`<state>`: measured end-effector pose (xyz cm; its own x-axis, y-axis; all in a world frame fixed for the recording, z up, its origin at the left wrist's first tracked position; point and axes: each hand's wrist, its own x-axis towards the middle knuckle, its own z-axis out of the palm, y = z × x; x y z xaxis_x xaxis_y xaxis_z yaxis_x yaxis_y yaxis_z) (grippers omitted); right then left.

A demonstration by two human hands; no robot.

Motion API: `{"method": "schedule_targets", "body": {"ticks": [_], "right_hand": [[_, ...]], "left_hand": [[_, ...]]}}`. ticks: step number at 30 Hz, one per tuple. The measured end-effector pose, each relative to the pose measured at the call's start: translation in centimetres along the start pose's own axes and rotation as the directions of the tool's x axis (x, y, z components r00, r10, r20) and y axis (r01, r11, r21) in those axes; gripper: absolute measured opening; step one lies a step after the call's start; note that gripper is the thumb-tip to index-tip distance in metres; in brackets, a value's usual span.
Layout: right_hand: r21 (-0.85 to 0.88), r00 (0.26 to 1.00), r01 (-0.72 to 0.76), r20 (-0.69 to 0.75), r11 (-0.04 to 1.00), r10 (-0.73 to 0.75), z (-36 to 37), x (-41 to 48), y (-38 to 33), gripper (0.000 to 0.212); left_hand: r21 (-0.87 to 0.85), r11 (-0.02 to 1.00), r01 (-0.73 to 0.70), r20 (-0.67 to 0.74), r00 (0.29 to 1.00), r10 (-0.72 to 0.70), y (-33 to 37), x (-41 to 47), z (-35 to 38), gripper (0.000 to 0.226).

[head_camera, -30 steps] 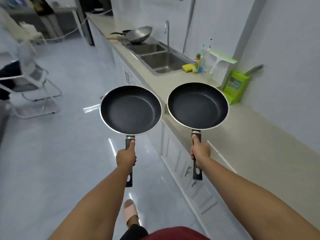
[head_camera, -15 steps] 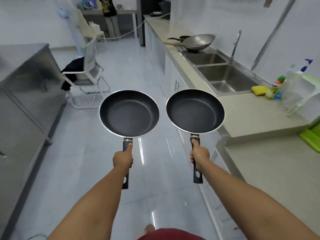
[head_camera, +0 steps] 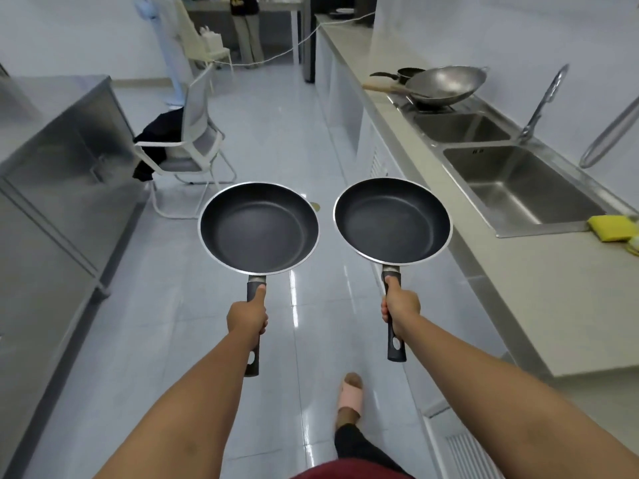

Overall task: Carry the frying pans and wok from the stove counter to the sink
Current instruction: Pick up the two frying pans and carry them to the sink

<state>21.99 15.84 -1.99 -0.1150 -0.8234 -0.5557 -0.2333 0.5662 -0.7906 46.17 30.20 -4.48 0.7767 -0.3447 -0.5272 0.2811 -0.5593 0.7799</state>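
Observation:
I hold two black non-stick frying pans level over the floor, side by side. My left hand [head_camera: 247,316] grips the handle of the left frying pan [head_camera: 258,228]. My right hand [head_camera: 400,307] grips the handle of the right frying pan [head_camera: 392,221], whose rim is close to the counter edge. The double steel sink [head_camera: 511,183] lies in the counter to the right. A steel wok [head_camera: 446,85] with a wooden handle rests at the sink's far end, with a small dark pan [head_camera: 403,73] behind it.
A beige counter [head_camera: 539,288] runs along the right wall, with a tap [head_camera: 543,105] and a yellow sponge [head_camera: 610,228]. A steel cabinet [head_camera: 58,174] stands on the left, a white chair [head_camera: 193,140] with dark cloth beyond it. A person [head_camera: 245,25] stands far back.
The view has swung left and moved along the counter, so the sink is nearer on the right. Both pans stay gripped and level in front of me.

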Motion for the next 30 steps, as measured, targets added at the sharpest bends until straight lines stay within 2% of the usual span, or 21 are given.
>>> {"method": "schedule_targets", "body": {"ticks": [13, 24, 30], "right_hand": [[-0.097, 0.996, 0.047, 0.079, 0.994, -0.040, 10.2, 19.9, -17.5, 0.048], [-0.129, 0.981, 0.062, 0.192, 0.990, -0.036, 25.2, 32.8, -29.7, 0.050], [-0.154, 0.983, 0.060, 0.182, 0.986, -0.031, 34.5, 40.0, -37.9, 0.047]], "left_hand": [[-0.146, 0.988, 0.053, -0.077, 0.995, -0.065, 17.0, 15.1, 10.9, 0.054], [-0.078, 0.997, 0.013, -0.110, 0.994, -0.022, 28.6, 31.9, 14.2, 0.055], [-0.059, 0.998, -0.002, -0.080, 0.997, -0.003, 37.8, 43.7, 15.6, 0.053]]}}
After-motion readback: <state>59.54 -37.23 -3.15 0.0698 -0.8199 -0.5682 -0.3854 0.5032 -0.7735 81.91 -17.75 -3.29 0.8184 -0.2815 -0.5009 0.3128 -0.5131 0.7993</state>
